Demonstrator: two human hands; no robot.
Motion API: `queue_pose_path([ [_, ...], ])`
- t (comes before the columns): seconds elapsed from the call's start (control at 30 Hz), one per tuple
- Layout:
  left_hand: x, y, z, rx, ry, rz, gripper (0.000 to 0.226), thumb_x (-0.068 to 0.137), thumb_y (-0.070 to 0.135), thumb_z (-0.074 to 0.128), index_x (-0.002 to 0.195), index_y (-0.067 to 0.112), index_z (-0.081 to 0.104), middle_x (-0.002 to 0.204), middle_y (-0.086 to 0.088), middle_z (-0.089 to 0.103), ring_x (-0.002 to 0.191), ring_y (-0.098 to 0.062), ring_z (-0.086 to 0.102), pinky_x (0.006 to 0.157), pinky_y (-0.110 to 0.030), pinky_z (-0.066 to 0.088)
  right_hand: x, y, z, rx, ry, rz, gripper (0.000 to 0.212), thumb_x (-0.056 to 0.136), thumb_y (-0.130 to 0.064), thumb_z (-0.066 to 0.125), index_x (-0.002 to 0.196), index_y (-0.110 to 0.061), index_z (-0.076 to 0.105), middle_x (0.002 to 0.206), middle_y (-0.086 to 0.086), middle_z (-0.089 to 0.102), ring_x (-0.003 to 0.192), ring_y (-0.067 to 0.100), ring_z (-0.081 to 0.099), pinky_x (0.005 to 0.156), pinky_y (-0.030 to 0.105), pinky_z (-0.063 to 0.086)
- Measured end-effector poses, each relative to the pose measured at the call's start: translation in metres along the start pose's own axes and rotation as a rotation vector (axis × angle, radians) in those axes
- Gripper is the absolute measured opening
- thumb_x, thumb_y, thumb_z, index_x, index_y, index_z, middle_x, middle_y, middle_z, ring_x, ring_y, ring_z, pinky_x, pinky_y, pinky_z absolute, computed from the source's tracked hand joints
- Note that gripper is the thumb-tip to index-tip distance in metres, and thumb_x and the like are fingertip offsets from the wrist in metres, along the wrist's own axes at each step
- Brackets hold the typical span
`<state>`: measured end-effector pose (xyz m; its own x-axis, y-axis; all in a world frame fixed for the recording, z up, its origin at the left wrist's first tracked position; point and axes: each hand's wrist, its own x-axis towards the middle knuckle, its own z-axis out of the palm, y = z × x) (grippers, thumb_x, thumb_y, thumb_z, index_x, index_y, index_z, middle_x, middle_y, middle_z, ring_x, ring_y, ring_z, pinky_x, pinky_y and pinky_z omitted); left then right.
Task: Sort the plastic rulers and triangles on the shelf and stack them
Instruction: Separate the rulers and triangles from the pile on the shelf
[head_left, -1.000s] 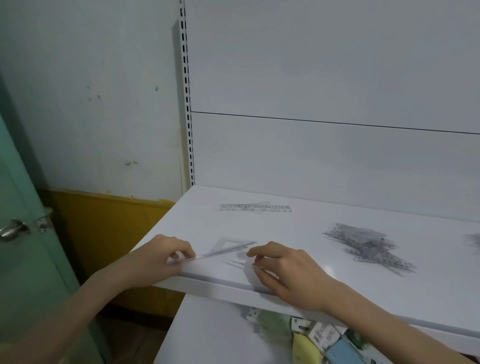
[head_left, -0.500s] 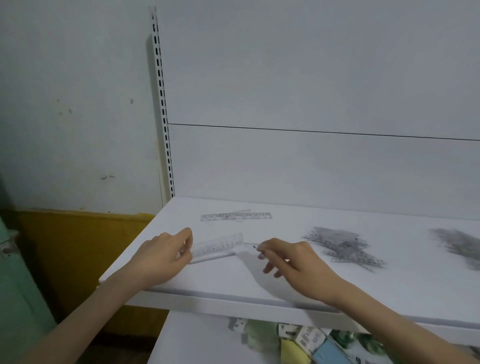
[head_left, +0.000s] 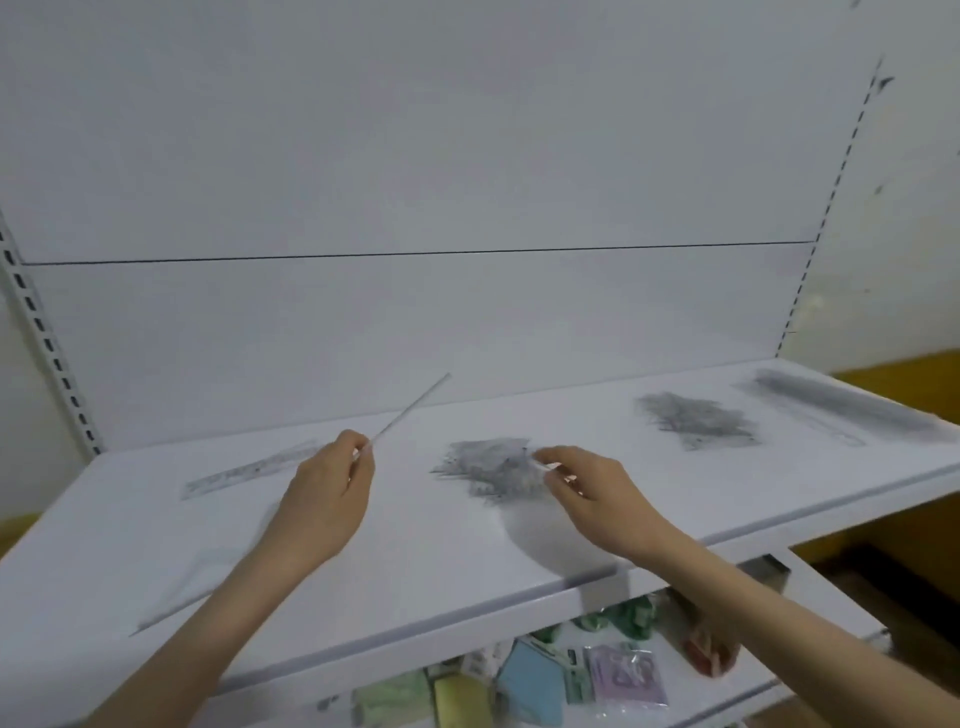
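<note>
Ruler lifted in the left hand, right hand at the middle heap

The left hand (head_left: 327, 499) is above the white shelf (head_left: 415, 551), its thumb and fingers closed on the near end of a clear ruler (head_left: 410, 410). The ruler is seen edge-on as a thin line. It slants up and away to the right, and its far tip shows against the back panel (head_left: 415, 322), clear of everything on the shelf.

The right hand (head_left: 592, 499) is just right of the nearest pile (head_left: 483, 470) of clear pieces. Its thumb and forefinger are drawn together on a thin clear piece (head_left: 543, 464) at that pile's right edge. Blur hides whether this piece is a ruler or a triangle.

A flat ruler stack (head_left: 249, 470) lies behind and to the left of the left hand, near the back panel. A second pile (head_left: 696, 426) lies well to the right. A long third pile (head_left: 841, 410) runs close to the shelf's right end.

Bare shelf surface stretches from both wrists to the front lip, and between the nearest pile and the second pile. The shelf is bounded by the back panel behind, a slotted left upright (head_left: 47, 343) and a slotted right upright (head_left: 810, 270). Both forearms cross the front lip. Below it, a lower shelf holds coloured packets (head_left: 530, 680)
</note>
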<state>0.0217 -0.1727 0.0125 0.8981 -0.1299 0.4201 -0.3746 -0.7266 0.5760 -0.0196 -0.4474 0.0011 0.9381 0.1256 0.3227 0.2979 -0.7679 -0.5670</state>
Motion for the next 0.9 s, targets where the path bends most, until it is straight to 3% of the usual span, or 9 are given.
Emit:
queue_pose_path([
  [0.07,0.007,0.003,0.009,0.034,0.039,-0.047,0.02,0.098,0.014,0.042,0.106,0.007,0.059,0.087,-0.009,0.059,0.085,-0.028,0.053,0.071,-0.03,0.032,0.021,0.014,-0.001,-0.156,-0.03,-0.054,0.036,0.095,-0.005,0.044,0.129,0.0,0.054,0.129,0.012,0.055,0.114,0.027,0.054,0.093,0.022,0.038],
  [0.23,0.008,0.0,0.011,0.199,0.117,-0.205,0.027,0.09,0.007,0.053,0.114,0.003,0.063,0.099,-0.018,0.058,0.099,-0.037,0.049,0.088,-0.04,0.037,0.075,0.025,0.026,-0.362,-0.249,-0.254,0.046,0.083,-0.023,0.026,0.095,0.008,0.059,0.104,0.022,0.057,0.096,0.04,0.052,0.093,0.041,0.038],
  [0.37,0.001,0.011,0.019,0.293,0.153,-0.332,0.03,0.081,0.007,0.065,0.11,0.006,0.067,0.091,-0.009,0.058,0.097,-0.037,0.051,0.09,-0.043,0.039,0.083,0.04,0.024,-0.47,-0.332,-0.433,0.083,0.082,-0.053,0.007,0.127,-0.001,0.052,0.143,0.015,0.041,0.136,0.03,0.028,0.113,0.035,0.015],
  [0.5,0.0,0.06,0.046,0.316,0.163,-0.267,0.03,0.074,0.011,0.072,0.103,0.017,0.07,0.078,0.006,0.056,0.077,-0.021,0.051,0.079,-0.038,0.042,0.069,0.065,-0.027,-0.264,-0.176,-0.465,0.066,0.1,-0.038,0.035,0.152,-0.005,0.01,0.161,0.009,0.005,0.147,0.021,0.002,0.115,0.025,-0.003],
  [0.6,0.014,0.128,0.089,0.267,0.074,-0.111,0.028,0.071,0.027,0.069,0.099,0.028,0.07,0.075,0.013,0.057,0.072,-0.015,0.051,0.075,-0.035,0.043,0.045,0.105,-0.076,-0.248,-0.023,-0.584,0.074,0.093,-0.04,0.05,0.152,-0.011,0.017,0.157,0.011,0.021,0.144,0.026,0.016,0.12,0.038,0.006],
  [0.7,0.035,0.203,0.147,0.177,-0.035,0.035,0.04,0.058,0.039,0.053,0.095,0.039,0.068,0.073,0.014,0.057,0.072,-0.007,0.051,0.078,-0.034,0.044,0.018,0.153,-0.127,-0.406,0.016,-0.661,0.066,0.085,-0.032,0.056,0.144,-0.021,0.03,0.141,0.008,0.045,0.124,0.027,0.046,0.108,0.044,0.033],
  [0.77,0.048,0.248,0.188,0.103,-0.077,0.135,0.045,0.056,0.047,0.047,0.096,0.041,0.067,0.071,0.016,0.055,0.071,-0.003,0.051,0.078,-0.034,0.044,-0.002,0.187,-0.166,-0.381,0.034,-0.618,0.054,0.084,-0.022,0.056,0.136,-0.024,0.037,0.126,0.006,0.054,0.1,0.024,0.058,0.08,0.037,0.051],
  [0.83,0.058,0.285,0.227,0.075,-0.128,0.222,0.047,0.057,0.047,0.047,0.098,0.04,0.068,0.071,0.017,0.055,0.072,-0.003,0.05,0.079,-0.035,0.044,-0.022,0.224,-0.204,-0.352,0.052,-0.557,0.044,0.084,-0.016,0.057,0.127,-0.023,0.05,0.114,0.004,0.058,0.083,0.014,0.055,0.058,0.028,0.049],
  [0.9,0.067,0.315,0.261,0.079,-0.176,0.285,0.053,0.055,0.053,0.045,0.1,0.039,0.068,0.074,0.018,0.056,0.074,-0.003,0.05,0.081,-0.035,0.044,-0.042,0.26,-0.24,-0.344,0.038,-0.477,0.034,0.087,-0.019,0.057,0.121,-0.024,0.059,0.11,0.0,0.059,0.078,0.008,0.05,0.055,0.024,0.047],
])
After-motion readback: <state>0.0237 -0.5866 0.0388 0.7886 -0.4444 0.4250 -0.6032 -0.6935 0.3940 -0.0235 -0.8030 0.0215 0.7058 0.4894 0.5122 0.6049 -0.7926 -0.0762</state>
